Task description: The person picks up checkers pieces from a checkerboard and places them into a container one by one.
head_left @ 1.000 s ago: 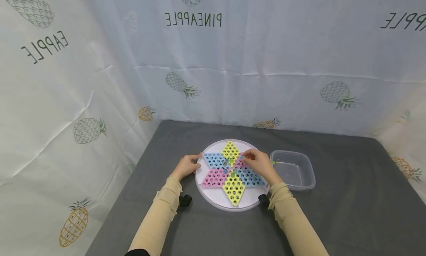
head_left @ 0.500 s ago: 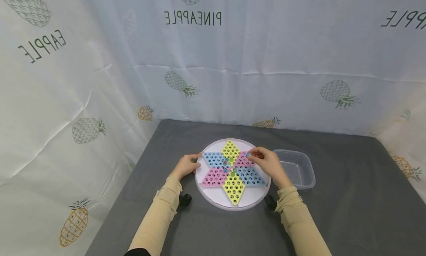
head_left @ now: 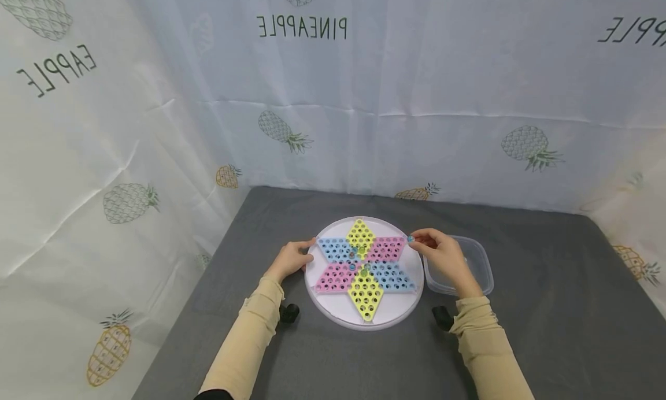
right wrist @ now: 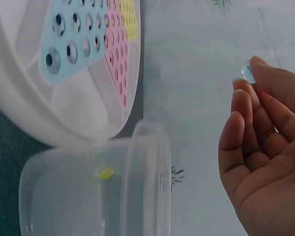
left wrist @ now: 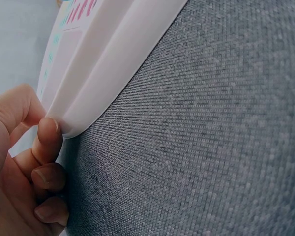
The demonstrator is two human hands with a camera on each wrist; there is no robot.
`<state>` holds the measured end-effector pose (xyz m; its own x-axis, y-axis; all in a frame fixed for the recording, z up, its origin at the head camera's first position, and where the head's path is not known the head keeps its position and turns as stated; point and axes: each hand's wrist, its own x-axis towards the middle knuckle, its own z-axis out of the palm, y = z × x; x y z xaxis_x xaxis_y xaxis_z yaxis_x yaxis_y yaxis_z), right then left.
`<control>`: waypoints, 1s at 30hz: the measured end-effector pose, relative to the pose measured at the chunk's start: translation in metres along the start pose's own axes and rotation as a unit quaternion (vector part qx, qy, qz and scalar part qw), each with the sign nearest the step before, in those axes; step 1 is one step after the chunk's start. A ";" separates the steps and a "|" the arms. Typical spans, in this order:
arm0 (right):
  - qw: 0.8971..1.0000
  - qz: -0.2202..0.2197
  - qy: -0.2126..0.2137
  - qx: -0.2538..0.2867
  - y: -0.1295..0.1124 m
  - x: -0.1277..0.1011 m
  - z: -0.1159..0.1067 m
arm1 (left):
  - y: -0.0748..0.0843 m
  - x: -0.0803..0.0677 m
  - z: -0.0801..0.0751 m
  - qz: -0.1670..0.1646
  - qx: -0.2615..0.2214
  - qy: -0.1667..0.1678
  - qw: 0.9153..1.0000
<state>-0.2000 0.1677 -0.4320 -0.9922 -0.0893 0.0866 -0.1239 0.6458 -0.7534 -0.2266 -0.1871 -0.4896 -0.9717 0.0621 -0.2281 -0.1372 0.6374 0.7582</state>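
Note:
A round white Chinese checkers board [head_left: 333,310] bears a six-pointed star of yellow, pink and blue perforated sections. My left hand [head_left: 290,260] pinches its left rim between thumb and forefinger; in the left wrist view the fingertips [left wrist: 50,130] lie right at the white edge. Thumb and fingers of my right hand [head_left: 442,254] pinch a clear marble with blue inside [right wrist: 246,72], held up at the board's right edge, beside the plastic box. Several marbles [head_left: 352,267] sit in holes around the star's centre.
A clear plastic box [head_left: 486,273] stands close against the board's right side. In the right wrist view a yellow-green marble [right wrist: 106,173] shows through its wall. Grey cloth [head_left: 546,307] covers the table, and a pineapple-print curtain [head_left: 442,76] hangs behind it.
My right hand has moved right, from over the pink section to the board's right edge, carrying the blue marble. My left hand has stayed on the rim.

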 end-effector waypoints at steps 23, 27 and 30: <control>0.998 0.034 0.007 -0.045 0.043 -0.005 -0.017 | 0.000 0.000 -0.003 0.009 0.008 0.004 1.000; 0.998 0.036 -0.004 -0.055 0.051 -0.005 -0.016 | 0.001 0.000 -0.002 0.008 0.007 0.005 1.000; 0.997 0.040 -0.015 -0.060 0.057 -0.005 -0.015 | 0.000 -0.001 0.000 0.007 0.007 0.003 1.000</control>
<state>-0.2024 0.2163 -0.4658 -0.9984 -0.0560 0.0079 -0.0467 0.7377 -0.6735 -0.2256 -0.1878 -0.4894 -0.9748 0.0667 -0.2127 -0.1201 0.6468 0.7531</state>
